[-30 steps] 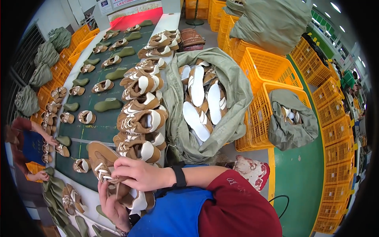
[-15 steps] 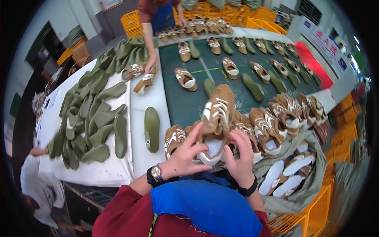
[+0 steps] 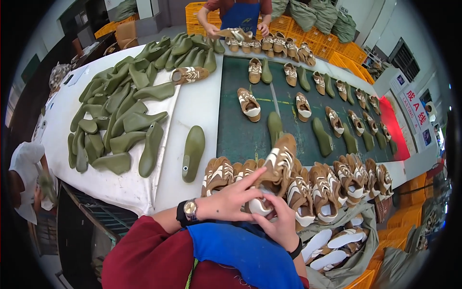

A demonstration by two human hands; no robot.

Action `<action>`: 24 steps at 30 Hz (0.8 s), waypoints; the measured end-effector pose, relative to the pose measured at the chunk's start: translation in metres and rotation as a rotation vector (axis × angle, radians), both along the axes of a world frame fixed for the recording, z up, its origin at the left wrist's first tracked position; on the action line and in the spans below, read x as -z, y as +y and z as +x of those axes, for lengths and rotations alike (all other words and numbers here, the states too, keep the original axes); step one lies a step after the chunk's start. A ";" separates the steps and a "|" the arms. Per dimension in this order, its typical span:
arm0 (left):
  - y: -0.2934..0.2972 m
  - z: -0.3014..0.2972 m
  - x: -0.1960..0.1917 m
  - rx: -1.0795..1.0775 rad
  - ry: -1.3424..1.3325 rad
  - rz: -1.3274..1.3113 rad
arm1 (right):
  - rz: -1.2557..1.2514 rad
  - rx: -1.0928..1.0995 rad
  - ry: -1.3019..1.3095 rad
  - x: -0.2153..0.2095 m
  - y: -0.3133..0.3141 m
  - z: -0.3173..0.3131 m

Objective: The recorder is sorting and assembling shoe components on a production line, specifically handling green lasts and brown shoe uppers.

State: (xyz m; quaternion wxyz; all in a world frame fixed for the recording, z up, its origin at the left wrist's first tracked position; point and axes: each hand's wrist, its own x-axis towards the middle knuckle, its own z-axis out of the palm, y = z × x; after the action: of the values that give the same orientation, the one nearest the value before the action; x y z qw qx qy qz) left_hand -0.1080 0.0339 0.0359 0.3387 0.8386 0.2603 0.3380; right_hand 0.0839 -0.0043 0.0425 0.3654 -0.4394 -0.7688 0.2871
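A brown and white lace-up sneaker (image 3: 280, 166) is held between my two hands, toe pointing away and heel toward me. My left hand (image 3: 233, 200) grips its left side, thumb near the white heel and index finger stretched along the upper. With bent fingers, my right hand (image 3: 279, 221) holds the heel end from the right. The fingers partly cover the shoe's opening. Behind and beside it stands a row of similar sneakers (image 3: 325, 190). A single green shoe last (image 3: 193, 154) lies on the white ledge (image 3: 168, 192) left of my hands.
A pile of green shoe lasts (image 3: 118, 111) covers the left table. Sneakers and lasts alternate on the green conveyor belt (image 3: 236, 139). A co-worker (image 3: 240, 17) handles a sneaker at the far end; another person (image 3: 29, 173) is at left. White-soled shoes fill a lined crate (image 3: 332, 245) at right.
My right hand has moved from beside the shoe's opening down to its heel. The far co-worker has drawn back from the left table with a sneaker, leaving another there. My view has shifted.
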 end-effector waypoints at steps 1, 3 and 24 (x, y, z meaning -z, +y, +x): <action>0.007 -0.001 -0.002 -0.001 -0.005 0.004 | -0.104 0.030 0.066 0.000 -0.001 0.005; 0.032 -0.006 0.003 0.161 -0.041 -0.212 | -0.147 0.191 0.263 0.002 -0.005 0.018; 0.381 0.056 0.257 -0.665 0.371 -0.299 | -0.113 1.089 0.025 -0.004 -0.109 0.099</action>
State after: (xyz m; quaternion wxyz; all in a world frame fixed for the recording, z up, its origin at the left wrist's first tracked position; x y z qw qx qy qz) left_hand -0.0518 0.4152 -0.2211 0.2762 0.6970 0.6202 0.2306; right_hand 0.1829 -0.1130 0.0470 0.4462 -0.7893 -0.4090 0.1026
